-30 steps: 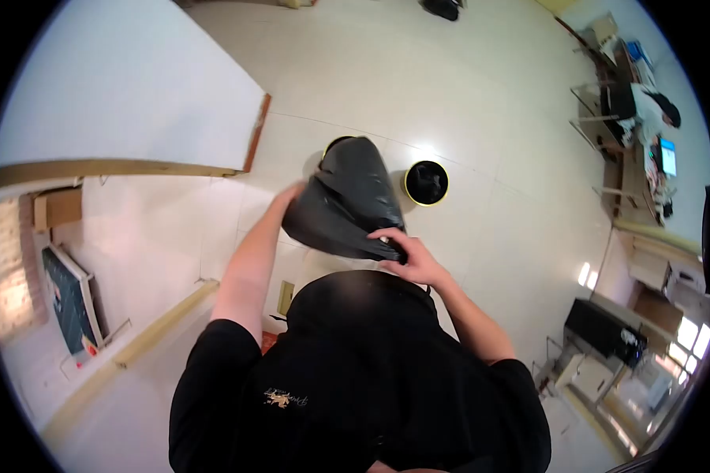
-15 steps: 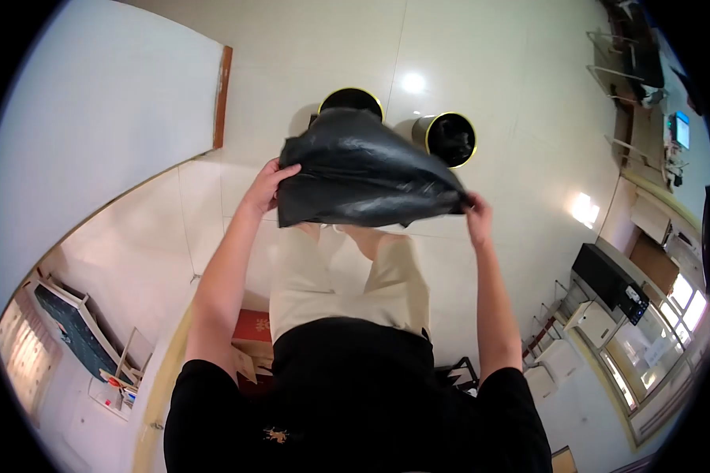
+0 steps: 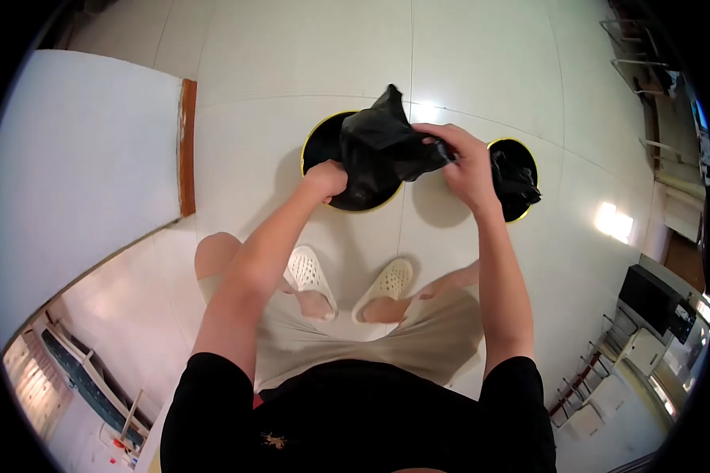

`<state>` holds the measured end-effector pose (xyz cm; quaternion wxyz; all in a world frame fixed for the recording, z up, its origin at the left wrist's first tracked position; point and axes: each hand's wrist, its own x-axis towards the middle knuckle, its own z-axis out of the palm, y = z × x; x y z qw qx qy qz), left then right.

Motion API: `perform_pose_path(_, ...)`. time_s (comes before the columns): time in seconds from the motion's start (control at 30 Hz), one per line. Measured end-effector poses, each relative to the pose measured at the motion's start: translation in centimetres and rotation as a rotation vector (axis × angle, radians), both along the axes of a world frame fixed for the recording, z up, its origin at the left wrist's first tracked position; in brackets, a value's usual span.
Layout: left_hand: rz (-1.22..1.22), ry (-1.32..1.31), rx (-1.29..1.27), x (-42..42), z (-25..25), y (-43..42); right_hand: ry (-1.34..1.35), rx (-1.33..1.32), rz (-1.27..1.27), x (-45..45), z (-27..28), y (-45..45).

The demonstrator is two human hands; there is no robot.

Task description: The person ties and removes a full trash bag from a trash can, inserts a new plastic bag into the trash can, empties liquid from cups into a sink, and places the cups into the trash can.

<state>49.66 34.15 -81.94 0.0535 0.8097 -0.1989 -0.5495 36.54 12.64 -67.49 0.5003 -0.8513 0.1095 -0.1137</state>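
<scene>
A crumpled black plastic bag [image 3: 379,142] hangs partly inside and above a round black bin with a yellow rim [image 3: 311,140]. At the bin's near left edge, my left hand [image 3: 327,180] is closed on the bag's lower left part, its fingertips partly hidden. My right hand [image 3: 467,162] grips the bag's gathered right end, above the floor between the two bins. To the right, a second yellow-rimmed bin [image 3: 535,162] holds another black bag [image 3: 514,177], which my right hand does not touch.
A white panel with a brown edge [image 3: 188,146] stands at the left. My feet in cream clogs [image 3: 312,272] are on the tiled floor [image 3: 292,71] below the bins. A black box-shaped object [image 3: 653,299] and chairs [image 3: 588,394] are at the right.
The bag has gone from stretched wide between my hands to bunched up and lowered into the left bin. My hands have come closer together, and the view has shifted nearer the bins.
</scene>
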Motion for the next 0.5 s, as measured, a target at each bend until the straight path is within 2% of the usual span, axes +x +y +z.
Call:
perform_pose_path(0.07, -0.205, -0.126, -0.006, 2.5, 0.9, -0.4, -0.066, -0.062, 0.046, 1.2, -3.2, 0.4)
perform_pose_path(0.1, -0.304, -0.19, -0.001, 3.6, 1.8, -0.2, -0.037, 0.005, 0.03, 1.6, -4.4, 0.7)
perform_pose_path(0.17, -0.108, -0.372, -0.511, 3.9, 3.7, 0.7, 0.03, 0.146, -0.001, 2.2, -6.2, 1.6)
perform_pose_path(0.2, -0.009, -0.463, -0.776, 3.9, 4.5, 1.0, 0.007, 0.091, 0.045, 2.4, -7.1, 2.0)
perform_pose_path(0.3, 0.25, -0.245, -1.028, 1.0, 7.6, 0.2, -0.052, 0.175, -0.021, 2.6, -7.6, 4.4)
perform_pose_path(0.5, 0.27, -0.302, -0.94, -0.1, 5.4, 1.0, -0.097, 0.103, -0.112, 1.2, -7.6, 3.1)
